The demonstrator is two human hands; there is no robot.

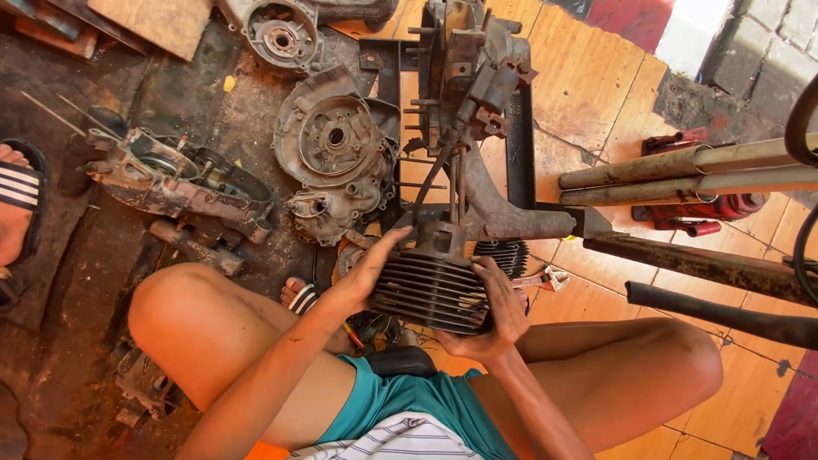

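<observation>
I hold a dark, finned engine cylinder [433,285] in both hands above my lap. My left hand [371,266] grips its left side, thumb up near the top rim. My right hand [501,308] cups the cylinder's right and lower edge. Just beyond the cylinder stands a greasy engine crankcase [467,77] on a black metal frame [520,145], with long studs sticking out toward me. My bare knees flank the cylinder on both sides.
Engine case halves [334,140] and another crankcase part [175,179] lie on the dirty floor at left. Rusty tubes [682,170] and a red jack [707,209] lie at right on orange tiles. Another person's sandalled foot [17,200] is at the far left.
</observation>
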